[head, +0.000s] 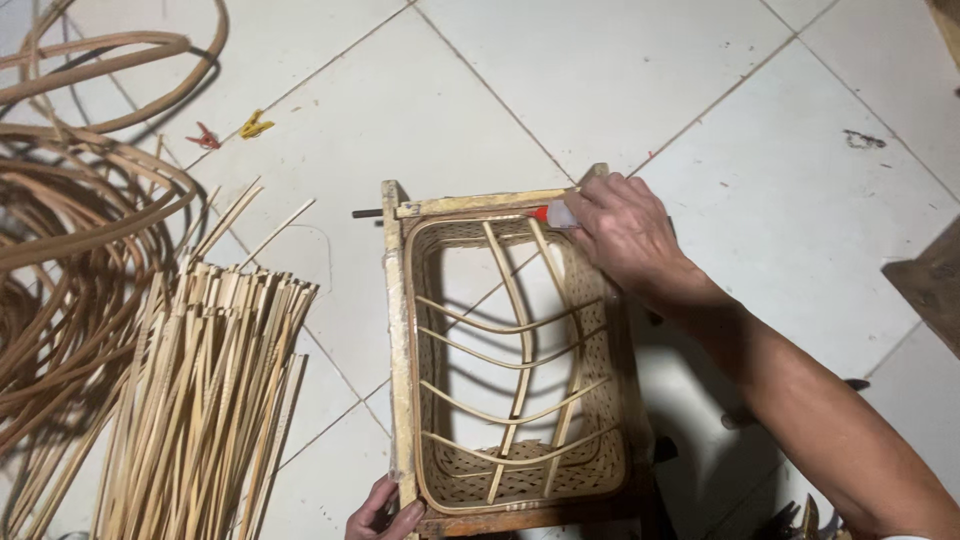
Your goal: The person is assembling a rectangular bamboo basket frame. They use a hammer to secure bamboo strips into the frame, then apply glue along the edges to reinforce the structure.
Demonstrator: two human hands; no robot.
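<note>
The right hand (625,235) grips a small red-tipped glue bottle (555,214) against the woven basket (590,330) in its wooden frame (400,340), whose lower corner the left hand (383,512) clasps.

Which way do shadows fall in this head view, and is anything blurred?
Head view: hard light from the upper left, so the right hand and basket frame cast dark shadows toward the lower right; the strip bundle looks sharp, with no obvious blur.

Single head-worn view, steeply downward and close, over white tiled floor (700,90).
</note>
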